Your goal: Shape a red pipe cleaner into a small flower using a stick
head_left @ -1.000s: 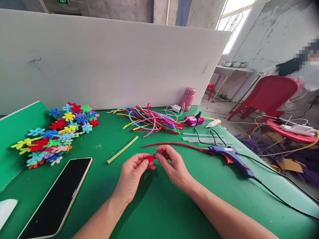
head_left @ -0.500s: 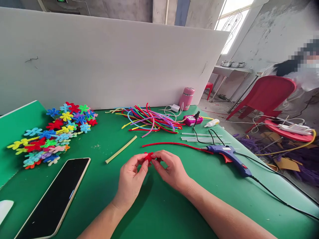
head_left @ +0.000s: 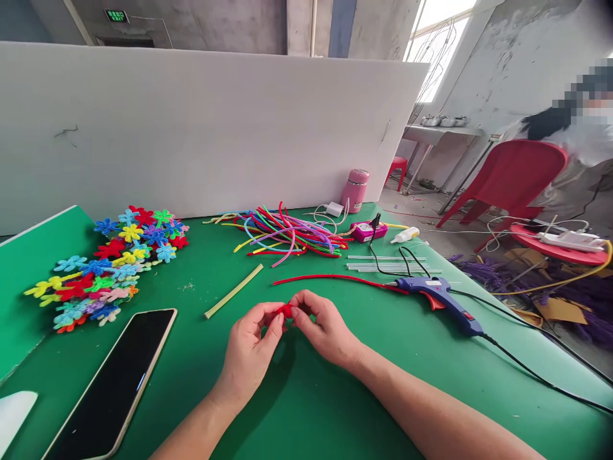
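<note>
Between my fingertips is a small red pipe-cleaner piece (head_left: 286, 311), bunched up and partly covered by my fingers. My left hand (head_left: 253, 342) pinches it from the left, thumb against forefinger. From the right, my right hand (head_left: 325, 329) grips it the same way. Just beyond my hands a straight red pipe cleaner (head_left: 316, 277) lies across the green table, its right end by the nozzle of a blue glue gun (head_left: 438, 299). A pale yellow strip (head_left: 234, 291) lies to the left of my hands.
Pipe-cleaner flowers (head_left: 110, 262) are heaped at the left, above a phone (head_left: 112, 383). Loose coloured pipe cleaners (head_left: 292, 233) lie at the back near a pink bottle (head_left: 355, 190). Clear glue sticks (head_left: 383, 266) and black cables lie right. A person sits beyond a red chair (head_left: 517, 169).
My view has tilted up slightly. Both hands still hold the red piece, which has turned a little between the fingers and shows less.
</note>
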`<state>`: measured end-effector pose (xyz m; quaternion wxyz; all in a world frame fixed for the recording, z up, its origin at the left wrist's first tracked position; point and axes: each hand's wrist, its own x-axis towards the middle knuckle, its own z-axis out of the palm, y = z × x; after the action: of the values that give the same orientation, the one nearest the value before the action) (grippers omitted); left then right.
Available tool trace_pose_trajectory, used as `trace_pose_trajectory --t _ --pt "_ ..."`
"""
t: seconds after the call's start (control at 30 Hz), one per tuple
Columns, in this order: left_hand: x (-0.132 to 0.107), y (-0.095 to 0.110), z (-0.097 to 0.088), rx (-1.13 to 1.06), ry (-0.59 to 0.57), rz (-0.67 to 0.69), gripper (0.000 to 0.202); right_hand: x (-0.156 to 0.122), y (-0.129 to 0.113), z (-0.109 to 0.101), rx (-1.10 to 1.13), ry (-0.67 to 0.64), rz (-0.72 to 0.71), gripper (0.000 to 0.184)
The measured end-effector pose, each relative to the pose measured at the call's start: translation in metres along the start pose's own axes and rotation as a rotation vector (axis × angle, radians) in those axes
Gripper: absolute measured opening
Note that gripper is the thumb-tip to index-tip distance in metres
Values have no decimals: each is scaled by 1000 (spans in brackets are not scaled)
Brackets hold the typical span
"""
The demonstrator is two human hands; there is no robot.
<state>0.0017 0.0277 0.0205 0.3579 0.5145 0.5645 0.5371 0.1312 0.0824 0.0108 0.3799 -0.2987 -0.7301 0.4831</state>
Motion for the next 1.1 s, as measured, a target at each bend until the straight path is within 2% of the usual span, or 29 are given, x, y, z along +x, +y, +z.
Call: trace_pose_trajectory --t 0.1,0.2,0.37,0.63,0.77,0.87,0.97,1.1 --pt "-1 2 -3 -88 -1 -60 13 0 1 3 163 -31 75 15" --pt "1 2 -4 -269 -16 -170 13 1 5 4 279 -38 127 19" --pt "7 0 -9 -570 -98 -372 12 4 7 4 406 -32 205 27" --pt "5 -7 -17 -650 -179 -431 9 2 2 9 641 -50 398 24" --pt "5 -7 -17 -641 -189 -428 9 1 2 9 702 -51 458 23" --pt "4 -8 -17 -568 -169 -384 12 2 0 9 651 -29 462 24" --pt "1 -9 -17 -359 -118 -256 17 2 -2 9 555 -10 430 27" --pt "-1 -12 -18 41 -46 0 21 2 -4 9 476 -20 387 28"
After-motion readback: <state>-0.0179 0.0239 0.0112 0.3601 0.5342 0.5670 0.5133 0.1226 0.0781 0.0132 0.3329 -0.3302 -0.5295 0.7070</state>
